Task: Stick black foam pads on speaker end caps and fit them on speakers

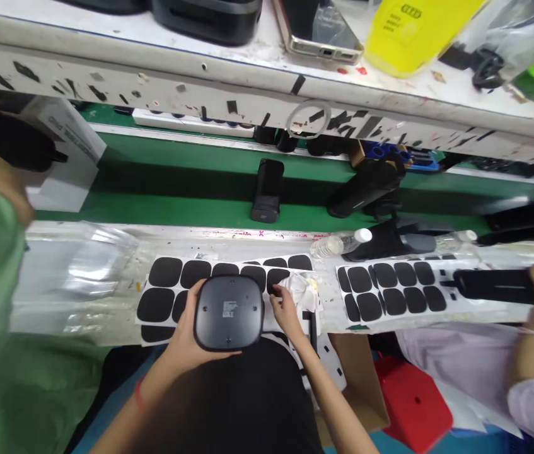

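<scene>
A dark rounded-square device (229,312) with a small printed label and screws on its face is held by my left hand (189,334), fingers wrapped round its left side and bottom. To the right of the device, my right hand (285,309) is over a sheet of black rounded-square pads (165,272), its thumb and fingertips close together near one pad. Whether something small is between those fingertips is too small to tell. Crumpled white paper (302,293) lies just beside my right hand. Part of the pad sheet is hidden behind the device.
Beyond the worktable, a green conveyor (191,211) carries a black device (267,191). Clear bottles (333,244) stand right of centre. A shelf edge (162,82) crosses above. People sit on both sides; the right one holds a black part (493,285). A red stool (413,403) is below.
</scene>
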Demonstrator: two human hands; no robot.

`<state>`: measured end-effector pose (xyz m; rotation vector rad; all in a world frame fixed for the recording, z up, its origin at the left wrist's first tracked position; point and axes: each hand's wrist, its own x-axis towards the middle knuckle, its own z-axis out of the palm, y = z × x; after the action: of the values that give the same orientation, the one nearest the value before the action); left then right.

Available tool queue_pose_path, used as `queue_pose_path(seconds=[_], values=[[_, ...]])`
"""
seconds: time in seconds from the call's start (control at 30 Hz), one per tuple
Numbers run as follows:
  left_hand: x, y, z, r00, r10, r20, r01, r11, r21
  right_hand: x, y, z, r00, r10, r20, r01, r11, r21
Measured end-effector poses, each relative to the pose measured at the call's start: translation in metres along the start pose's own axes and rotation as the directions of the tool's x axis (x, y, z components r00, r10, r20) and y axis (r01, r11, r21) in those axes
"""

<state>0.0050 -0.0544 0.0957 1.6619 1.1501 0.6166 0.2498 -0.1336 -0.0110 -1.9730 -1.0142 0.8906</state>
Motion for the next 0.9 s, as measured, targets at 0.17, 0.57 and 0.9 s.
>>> queue_pose_path(seconds=[0.17, 0.57, 0.9], values=[[-0.012, -0.004, 0.008, 0.98, 0.169, -0.103, -0.17, 0.985, -0.006, 0.045, 0.059, -0.008, 0.982, -0.005, -0.19, -0.038, 0.975, -0.221], [-0.023, -0.008, 0.0, 0.971, 0.19, -0.143, -0.203, 0.976, -0.082, 0.035, 0.063, 0.016, 0.981, -0.092, -0.173, -0.022, 0.827, -0.562], [-0.021, -0.009, 0.001, 0.973, 0.186, -0.135, -0.204, 0.971, -0.127, 0.034, 0.085, -0.03, 0.961, -0.084, -0.264, -0.11, 0.76, -0.64]])
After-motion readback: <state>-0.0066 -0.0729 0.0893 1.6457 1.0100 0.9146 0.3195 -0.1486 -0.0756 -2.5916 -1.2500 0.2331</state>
